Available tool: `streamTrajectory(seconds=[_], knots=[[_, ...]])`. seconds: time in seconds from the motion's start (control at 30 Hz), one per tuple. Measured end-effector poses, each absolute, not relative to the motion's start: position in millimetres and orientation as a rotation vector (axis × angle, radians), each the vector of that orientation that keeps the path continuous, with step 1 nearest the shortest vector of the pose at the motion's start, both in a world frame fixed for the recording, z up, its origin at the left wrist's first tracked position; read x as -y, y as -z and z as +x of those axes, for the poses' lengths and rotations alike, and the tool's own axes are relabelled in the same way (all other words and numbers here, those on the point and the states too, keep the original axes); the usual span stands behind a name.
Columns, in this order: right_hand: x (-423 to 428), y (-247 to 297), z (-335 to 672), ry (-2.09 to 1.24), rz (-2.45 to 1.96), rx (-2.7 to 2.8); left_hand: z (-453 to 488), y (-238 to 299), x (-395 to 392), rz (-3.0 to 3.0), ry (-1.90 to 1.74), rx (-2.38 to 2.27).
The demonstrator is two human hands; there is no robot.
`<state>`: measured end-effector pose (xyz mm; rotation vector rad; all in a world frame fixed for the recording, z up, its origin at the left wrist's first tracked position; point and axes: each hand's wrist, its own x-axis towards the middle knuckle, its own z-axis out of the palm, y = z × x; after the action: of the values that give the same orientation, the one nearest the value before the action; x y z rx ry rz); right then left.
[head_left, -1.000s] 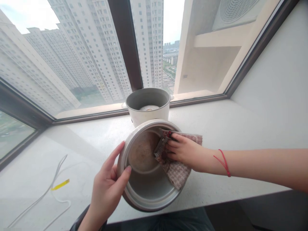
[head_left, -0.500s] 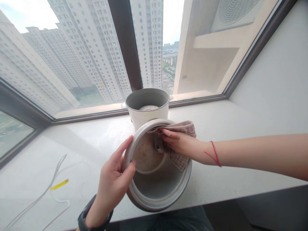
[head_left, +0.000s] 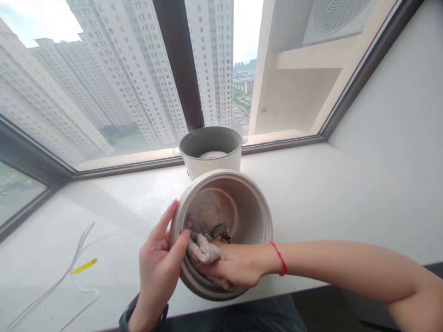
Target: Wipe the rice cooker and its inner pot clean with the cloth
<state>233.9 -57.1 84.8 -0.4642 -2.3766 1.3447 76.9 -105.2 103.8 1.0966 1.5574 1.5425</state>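
A round metal inner pot is tilted so that its mouth faces me, low over the white sill. My left hand grips its left rim, thumb on the inner side and fingers around the outside. Inside the pot, my right hand presses a crumpled, reddish-checked cloth against the lower left wall. The fingertips are partly hidden by the cloth. Brownish stains mark the pot's bottom. Just behind it stands a white rice cooker body, lidless, with a round plate visible inside.
The white windowsill ends at a front edge close to my legs. At left lies a pale cord with a yellow tag. Dark window frames and glass rise behind the cooker body.
My right hand has swept the cloth from the pot's upper right rim down to its lower left inside wall. My left hand keeps its hold, shifting slightly left with the pot.
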Motion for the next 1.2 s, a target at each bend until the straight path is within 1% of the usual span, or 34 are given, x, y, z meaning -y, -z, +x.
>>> streamTrajectory(seconds=[0.07,0.13,0.23,0.3,0.37,0.5,0.6,0.67,0.77,1.0,1.1,1.2], knots=[[54,-79,222,-1.308,-0.408,2.267,79,-101,105,1.101,-1.535,-1.556],[48,-73,216,-1.116,-0.588,2.307,81,-99,105,1.117,-1.541,-1.553],[35,-62,219,-0.639,-0.911,2.549,83,-98,106,1.135,-1.566,-1.545],[24,-58,226,-0.307,-0.978,2.674,85,-98,107,1.156,-1.575,-1.563],[14,-54,234,-0.047,-1.029,2.718,87,-97,107,1.190,-1.583,-1.603],[8,-51,246,0.258,-1.250,2.717,90,-93,107,1.231,-1.618,-1.674],[18,-53,249,0.387,-1.411,2.805,90,-88,107,1.214,-1.618,-1.698],[27,-58,250,0.345,-1.497,2.902,90,-85,107,1.197,-1.627,-1.709],[43,-67,251,0.114,-1.495,3.017,92,-84,107,1.132,-1.677,-1.683],[69,-79,252,-0.416,-1.024,3.031,97,-86,108,1.060,-1.763,-1.653],[73,-84,248,-0.622,-0.975,2.866,97,-86,106,1.013,-1.787,-1.622],[78,-86,241,-0.832,-0.919,2.555,93,-81,102,0.955,-1.776,-1.525]])
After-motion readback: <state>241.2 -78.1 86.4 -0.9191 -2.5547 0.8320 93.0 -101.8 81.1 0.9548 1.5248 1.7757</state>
